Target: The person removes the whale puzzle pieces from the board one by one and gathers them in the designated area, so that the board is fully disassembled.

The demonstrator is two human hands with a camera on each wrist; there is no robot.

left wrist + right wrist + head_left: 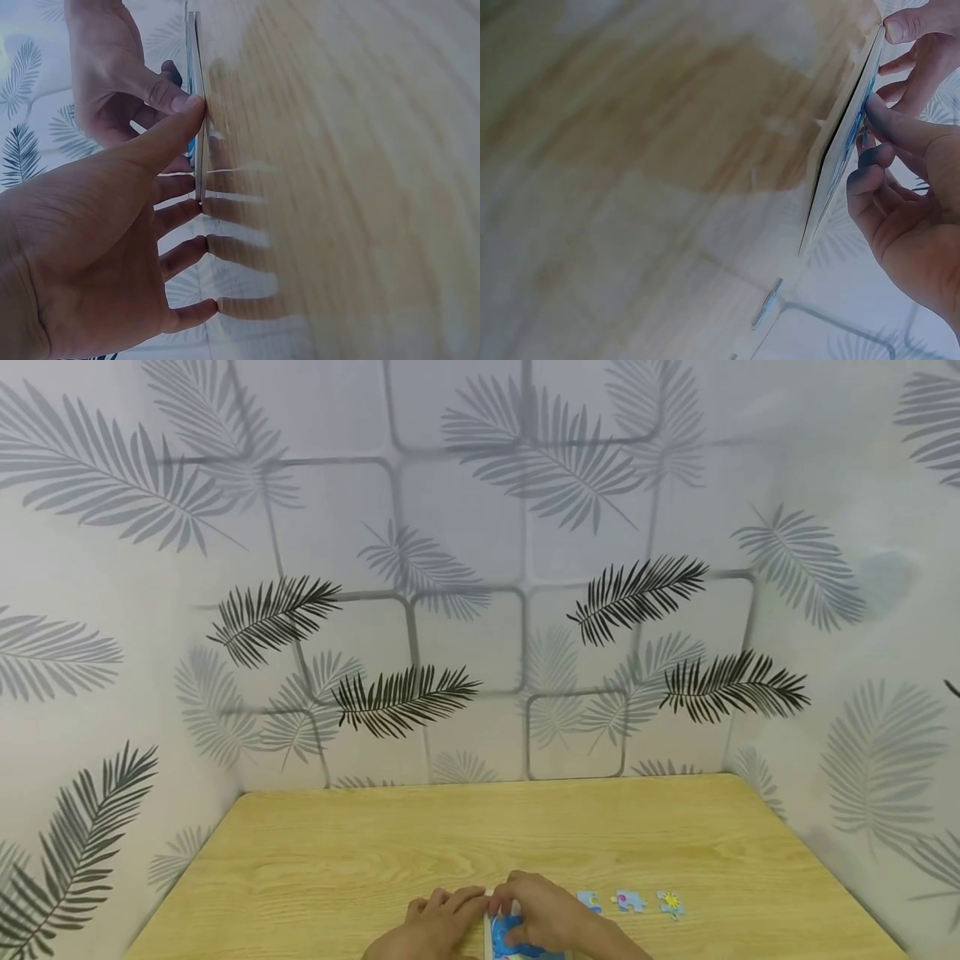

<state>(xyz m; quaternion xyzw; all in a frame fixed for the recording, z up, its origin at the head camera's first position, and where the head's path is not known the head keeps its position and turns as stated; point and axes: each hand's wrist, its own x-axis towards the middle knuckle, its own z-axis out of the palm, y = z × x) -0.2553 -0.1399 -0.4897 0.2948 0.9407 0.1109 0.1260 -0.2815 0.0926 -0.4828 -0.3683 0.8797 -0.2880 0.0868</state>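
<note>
A puzzle board (487,939) with a blue picture lies flat at the table's near side, its lower part cut off in the head view. My left hand (438,925) rests along its left side, fingers spread and fairly straight. In the left wrist view the thumb touches the board's edge (200,150) and the fingertips meet the tabletop. Over the board, my right hand (551,914) bends its fingers down. Between its thumb and fingers, a small thin puzzle piece (865,136) seems pinched at the board's surface, mostly hidden by the fingertips.
Right of the board, three loose puzzle pieces lie in a row: a partly covered blue one (588,900), a blue and purple one (630,901) and one with a yellow sun (671,902). The wooden table (375,835) meets leaf-patterned walls (465,652) behind and at both sides.
</note>
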